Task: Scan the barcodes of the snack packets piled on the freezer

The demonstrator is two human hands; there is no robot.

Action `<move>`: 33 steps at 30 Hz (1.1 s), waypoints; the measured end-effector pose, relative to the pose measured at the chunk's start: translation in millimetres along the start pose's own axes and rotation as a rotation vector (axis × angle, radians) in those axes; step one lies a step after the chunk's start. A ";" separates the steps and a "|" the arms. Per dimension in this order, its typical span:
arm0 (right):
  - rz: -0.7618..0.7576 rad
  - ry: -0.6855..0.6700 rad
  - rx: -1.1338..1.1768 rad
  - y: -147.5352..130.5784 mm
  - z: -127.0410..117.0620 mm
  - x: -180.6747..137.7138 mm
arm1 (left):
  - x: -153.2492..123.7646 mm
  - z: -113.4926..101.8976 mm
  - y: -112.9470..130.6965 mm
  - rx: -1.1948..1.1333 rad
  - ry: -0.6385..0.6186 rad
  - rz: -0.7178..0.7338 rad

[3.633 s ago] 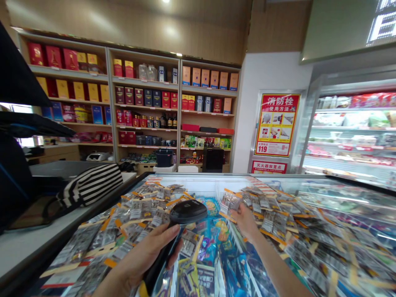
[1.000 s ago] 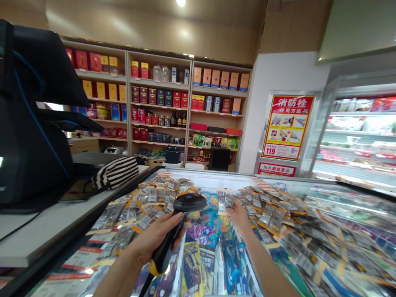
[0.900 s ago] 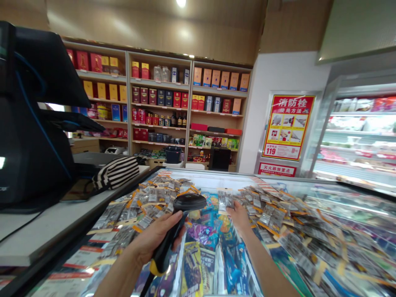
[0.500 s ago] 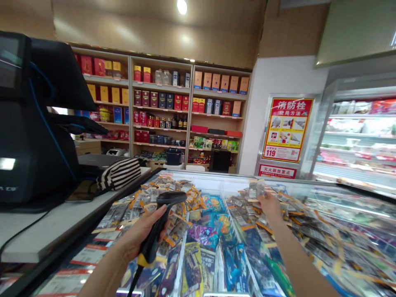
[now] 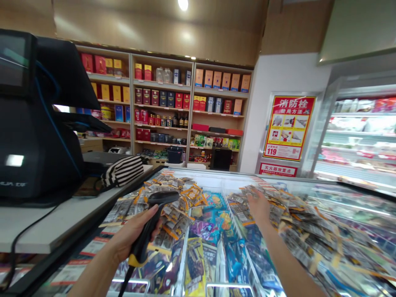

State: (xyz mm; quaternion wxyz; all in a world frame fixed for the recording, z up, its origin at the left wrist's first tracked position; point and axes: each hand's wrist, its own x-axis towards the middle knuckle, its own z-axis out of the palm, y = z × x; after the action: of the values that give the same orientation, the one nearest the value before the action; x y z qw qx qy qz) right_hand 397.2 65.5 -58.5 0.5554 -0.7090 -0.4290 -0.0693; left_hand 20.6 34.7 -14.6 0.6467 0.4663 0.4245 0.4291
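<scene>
My left hand [image 5: 131,233] is closed around the handle of a black barcode scanner [image 5: 161,198], whose head points out over a heap of small clear packets with orange strips [image 5: 179,197]. This left heap lies on the glass lid of a chest freezer [image 5: 204,177]. My right hand [image 5: 259,207] reaches forward with fingers stretched flat onto a second, larger heap of the same packets [image 5: 303,225] on the right. I see nothing held in that hand. Colourful frozen goods [image 5: 213,231] show through the glass between the heaps.
A white counter [image 5: 52,227] runs along the left with a black till terminal [image 5: 31,123] and a striped pouch [image 5: 122,171]. Wooden shelves of boxes and bottles [image 5: 173,107] line the back wall. A red poster [image 5: 287,128] and an open chiller [image 5: 359,132] stand at the right.
My right hand carried a packet from beside the scanner over to the right heap and now lies flat there without it. The scanner has dropped and drifted left.
</scene>
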 end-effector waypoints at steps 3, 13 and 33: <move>-0.100 -0.284 0.011 -36.0 45.0 -36.5 | -1.6 1.2 -2.5 -0.006 -0.005 0.013; -0.422 -0.601 -0.206 -92.9 127.6 -70.9 | -9.6 -25.5 4.1 0.034 0.087 -0.008; 0.273 -0.630 0.887 -42.7 52.4 -71.0 | -11.8 46.4 -2.7 0.029 -0.144 0.056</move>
State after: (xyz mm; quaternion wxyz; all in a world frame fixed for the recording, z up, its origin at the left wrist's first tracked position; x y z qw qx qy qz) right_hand 303.9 72.8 -87.8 0.6492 -0.4430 -0.4668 0.4055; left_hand 61.9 11.8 -6.0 0.6564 0.5171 0.3698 0.4062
